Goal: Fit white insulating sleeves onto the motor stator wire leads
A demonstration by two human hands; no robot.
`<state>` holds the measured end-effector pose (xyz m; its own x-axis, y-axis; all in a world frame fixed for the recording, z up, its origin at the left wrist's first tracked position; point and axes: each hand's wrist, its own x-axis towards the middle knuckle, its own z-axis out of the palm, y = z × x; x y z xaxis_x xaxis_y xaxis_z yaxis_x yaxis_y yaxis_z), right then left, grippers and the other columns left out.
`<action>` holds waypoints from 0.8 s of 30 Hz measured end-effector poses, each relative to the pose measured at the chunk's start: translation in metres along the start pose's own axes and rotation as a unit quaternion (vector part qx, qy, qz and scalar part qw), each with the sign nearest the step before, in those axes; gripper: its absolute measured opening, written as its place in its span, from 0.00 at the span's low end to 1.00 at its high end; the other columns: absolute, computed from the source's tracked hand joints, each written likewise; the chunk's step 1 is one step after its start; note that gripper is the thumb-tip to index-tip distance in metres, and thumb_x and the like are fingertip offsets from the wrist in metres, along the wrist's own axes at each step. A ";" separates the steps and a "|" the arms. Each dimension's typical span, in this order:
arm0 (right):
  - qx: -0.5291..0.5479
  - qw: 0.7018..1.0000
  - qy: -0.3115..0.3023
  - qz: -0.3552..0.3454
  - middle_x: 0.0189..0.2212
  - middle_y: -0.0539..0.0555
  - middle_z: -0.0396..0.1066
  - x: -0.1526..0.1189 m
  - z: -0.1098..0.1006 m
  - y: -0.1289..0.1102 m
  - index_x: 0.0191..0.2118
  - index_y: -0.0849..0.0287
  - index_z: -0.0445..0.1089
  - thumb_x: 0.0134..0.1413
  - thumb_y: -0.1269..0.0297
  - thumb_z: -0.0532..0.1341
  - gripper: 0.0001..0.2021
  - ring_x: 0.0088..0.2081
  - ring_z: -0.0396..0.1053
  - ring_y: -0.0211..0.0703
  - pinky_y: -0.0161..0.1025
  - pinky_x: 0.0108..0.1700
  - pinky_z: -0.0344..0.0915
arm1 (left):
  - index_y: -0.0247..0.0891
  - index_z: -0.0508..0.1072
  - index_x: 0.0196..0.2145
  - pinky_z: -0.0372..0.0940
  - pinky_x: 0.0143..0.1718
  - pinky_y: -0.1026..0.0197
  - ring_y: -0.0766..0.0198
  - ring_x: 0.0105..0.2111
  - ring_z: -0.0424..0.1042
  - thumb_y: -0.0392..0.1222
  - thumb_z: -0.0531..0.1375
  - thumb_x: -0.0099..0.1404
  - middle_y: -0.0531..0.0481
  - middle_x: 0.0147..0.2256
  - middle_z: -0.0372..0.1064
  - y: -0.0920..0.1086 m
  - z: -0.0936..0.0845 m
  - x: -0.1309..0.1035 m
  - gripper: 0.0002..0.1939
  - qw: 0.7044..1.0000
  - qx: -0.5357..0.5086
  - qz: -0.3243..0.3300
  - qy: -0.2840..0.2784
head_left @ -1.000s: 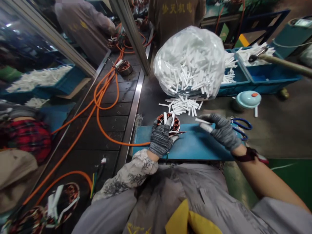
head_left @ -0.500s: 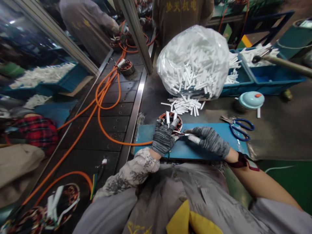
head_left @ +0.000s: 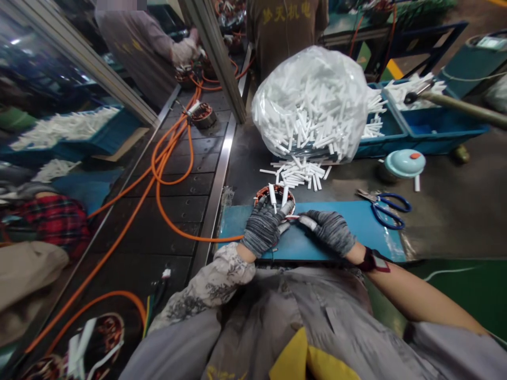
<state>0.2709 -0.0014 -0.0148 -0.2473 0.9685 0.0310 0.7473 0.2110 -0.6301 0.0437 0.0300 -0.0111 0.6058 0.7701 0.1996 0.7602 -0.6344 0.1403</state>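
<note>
A copper-wound ring (head_left: 263, 194) with white sleeves (head_left: 272, 195) standing in it lies at the back edge of the blue mat (head_left: 336, 248). My left hand (head_left: 262, 229), in a grey striped glove, grips the ring's near left side. From the ring a thin wire (head_left: 292, 217) runs right to my right hand (head_left: 328, 230), whose gloved thumb and fingers pinch its end. Behind the ring lies a pile of short white tubes (head_left: 303, 171). Blue-handled scissors (head_left: 388, 208) rest at the mat's right end.
A clear bag of white tubes (head_left: 312, 105) stands behind the pile, beside blue bins (head_left: 439, 132). A round container with a light-blue lid (head_left: 404, 163) is at right. Left, orange cable (head_left: 158, 206) crosses a slatted conveyor (head_left: 178, 200). Other people work further back.
My right hand has moved slightly left, closer to the ring, its fingertips drawn in on the wire. My left hand stays on the ring. A person's gloved hand at the back has shifted.
</note>
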 end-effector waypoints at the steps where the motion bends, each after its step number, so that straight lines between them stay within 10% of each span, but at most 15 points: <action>1: -0.027 0.999 0.027 -0.032 0.31 0.57 0.79 -0.002 0.002 0.001 0.43 0.58 0.78 0.69 0.46 0.53 0.23 0.32 0.74 0.46 0.40 0.37 0.66 | 0.45 0.70 0.64 0.57 0.68 0.43 0.49 0.60 0.71 0.47 0.63 0.69 0.42 0.56 0.74 0.000 0.001 0.000 0.26 1.000 -0.005 0.002 0.007; 6: -0.050 0.985 0.126 -0.102 0.38 0.62 0.78 -0.008 0.010 -0.001 0.47 0.59 0.77 0.69 0.48 0.53 0.22 0.39 0.74 0.52 0.46 0.45 0.67 | 0.47 0.73 0.61 0.56 0.69 0.44 0.52 0.57 0.73 0.46 0.63 0.69 0.45 0.55 0.75 -0.001 0.011 -0.003 0.23 0.998 -0.023 0.009 0.059; 10: 0.170 0.985 -0.004 0.005 0.25 0.55 0.75 0.001 0.015 -0.013 0.37 0.57 0.77 0.67 0.41 0.53 0.25 0.27 0.69 0.43 0.40 0.36 0.65 | 0.45 0.74 0.60 0.58 0.68 0.44 0.52 0.55 0.75 0.46 0.62 0.70 0.43 0.53 0.77 -0.001 0.018 -0.004 0.22 0.997 -0.016 0.016 0.077; 16: 0.496 0.833 -0.156 0.187 0.09 0.45 0.51 0.015 0.027 -0.035 0.15 0.53 0.56 0.60 0.31 0.51 0.34 0.14 0.50 0.34 0.36 0.20 0.49 | 0.43 0.73 0.60 0.60 0.67 0.47 0.55 0.50 0.77 0.47 0.59 0.72 0.43 0.49 0.78 -0.001 0.019 -0.005 0.21 0.998 -0.007 0.010 0.063; 24: 0.200 0.974 0.038 0.094 0.42 0.58 0.80 -0.013 -0.006 -0.003 0.45 0.56 0.76 0.66 0.40 0.51 0.26 0.43 0.77 0.49 0.46 0.50 0.71 | 0.48 0.70 0.63 0.65 0.61 0.48 0.51 0.53 0.74 0.46 0.64 0.67 0.43 0.56 0.74 0.003 -0.001 0.001 0.27 0.999 0.001 -0.025 -0.021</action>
<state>0.2757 -0.0142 -0.0092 -0.0702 0.9953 -0.0667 0.4703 -0.0259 -0.8821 0.0462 0.0283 -0.0092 0.5767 0.8028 0.1514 0.7901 -0.5952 0.1466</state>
